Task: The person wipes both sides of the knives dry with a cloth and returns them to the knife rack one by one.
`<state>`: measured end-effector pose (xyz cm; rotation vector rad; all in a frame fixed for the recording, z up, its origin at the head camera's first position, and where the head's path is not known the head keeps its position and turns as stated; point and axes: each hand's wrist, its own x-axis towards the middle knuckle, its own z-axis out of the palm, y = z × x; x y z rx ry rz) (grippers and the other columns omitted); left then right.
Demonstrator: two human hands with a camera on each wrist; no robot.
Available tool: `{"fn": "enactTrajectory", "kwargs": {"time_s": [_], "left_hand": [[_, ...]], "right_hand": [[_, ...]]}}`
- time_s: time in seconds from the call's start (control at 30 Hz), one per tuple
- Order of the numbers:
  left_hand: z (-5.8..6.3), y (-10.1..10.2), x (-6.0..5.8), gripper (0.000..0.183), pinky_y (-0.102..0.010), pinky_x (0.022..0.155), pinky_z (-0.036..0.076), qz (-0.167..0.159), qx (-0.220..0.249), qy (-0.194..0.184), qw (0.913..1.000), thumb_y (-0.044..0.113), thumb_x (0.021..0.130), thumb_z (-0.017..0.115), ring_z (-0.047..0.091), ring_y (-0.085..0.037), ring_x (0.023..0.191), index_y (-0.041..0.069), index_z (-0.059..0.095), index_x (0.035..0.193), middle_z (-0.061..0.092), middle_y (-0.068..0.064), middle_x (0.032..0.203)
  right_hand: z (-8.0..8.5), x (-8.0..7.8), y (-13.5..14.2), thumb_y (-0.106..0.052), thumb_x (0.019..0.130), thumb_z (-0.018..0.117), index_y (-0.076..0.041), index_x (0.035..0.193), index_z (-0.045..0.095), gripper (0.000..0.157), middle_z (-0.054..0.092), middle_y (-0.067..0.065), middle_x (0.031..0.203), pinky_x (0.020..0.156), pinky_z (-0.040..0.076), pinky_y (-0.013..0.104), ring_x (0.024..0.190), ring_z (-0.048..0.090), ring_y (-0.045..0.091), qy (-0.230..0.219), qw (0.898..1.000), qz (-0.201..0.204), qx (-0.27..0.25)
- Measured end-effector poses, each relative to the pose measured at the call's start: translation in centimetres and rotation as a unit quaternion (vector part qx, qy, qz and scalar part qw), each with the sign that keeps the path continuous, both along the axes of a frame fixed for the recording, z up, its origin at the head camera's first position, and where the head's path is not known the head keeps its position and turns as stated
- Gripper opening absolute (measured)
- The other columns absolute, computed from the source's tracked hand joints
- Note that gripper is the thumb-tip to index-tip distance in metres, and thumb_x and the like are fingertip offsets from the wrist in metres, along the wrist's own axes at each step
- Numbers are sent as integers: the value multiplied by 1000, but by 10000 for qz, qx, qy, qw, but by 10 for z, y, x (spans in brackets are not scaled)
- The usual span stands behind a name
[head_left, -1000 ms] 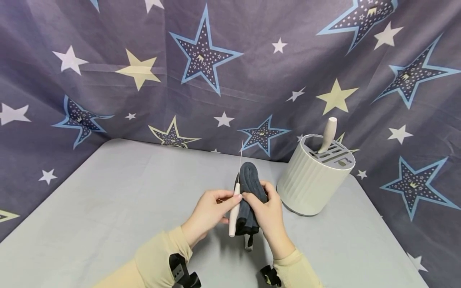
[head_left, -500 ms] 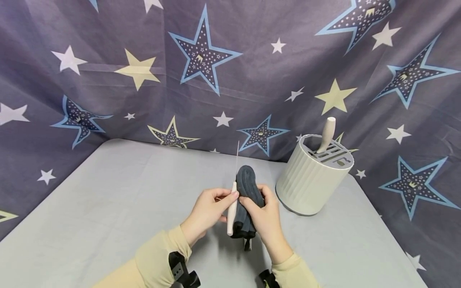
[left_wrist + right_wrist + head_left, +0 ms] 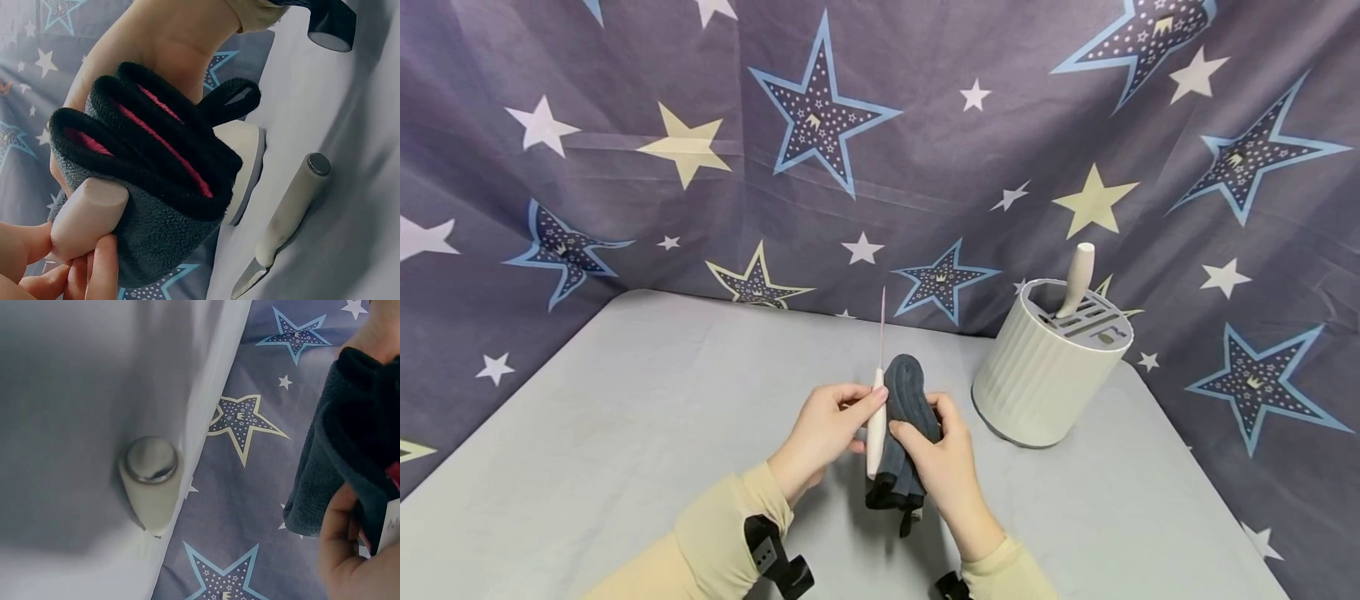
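Note:
In the head view my left hand (image 3: pixel 827 429) pinches the pale handle of a knife (image 3: pixel 876 425), its thin blade pointing up and away. My right hand (image 3: pixel 943 467) grips a folded dark grey cloth (image 3: pixel 906 400) with black edging, right against the knife. The left wrist view shows the cloth's (image 3: pixel 169 244) stacked folds, pink inside, with a black loop, beside the handle's butt (image 3: pixel 90 215). A second knife (image 3: pixel 290 206) lies on the table below; the cloth nearly hides it in the head view. A white label (image 3: pixel 392 525) shows by my right fingers.
A cream ribbed knife block (image 3: pixel 1037 383) stands at the back right of the grey table (image 3: pixel 700 375). One pale-handled knife (image 3: pixel 1077 279) is upright in its slotted top. A star-patterned curtain (image 3: pixel 700 208) hangs behind the table.
Both hands, with knife and cloth, have shifted slightly left. The cloth has slid a little lower along the knife handle, towards me. The knife block has stayed put.

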<state>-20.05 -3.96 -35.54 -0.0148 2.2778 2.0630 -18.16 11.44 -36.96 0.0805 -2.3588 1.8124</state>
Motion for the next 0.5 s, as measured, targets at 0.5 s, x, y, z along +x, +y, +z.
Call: {"fn": "enactTrajectory", "kwargs": {"time_s": [0.5], "left_hand": [[2,-1,-3,33,-29,60,59,-62,275,-66,9996,25,96,65,61,-10,73,-2,70,114,65,-9,91]], "right_hand": [[0,7,2,-18,80,73,-6,110,60,35,62,11,99,63,54,28,76,61,15,-230,9996,109,-149]]}}
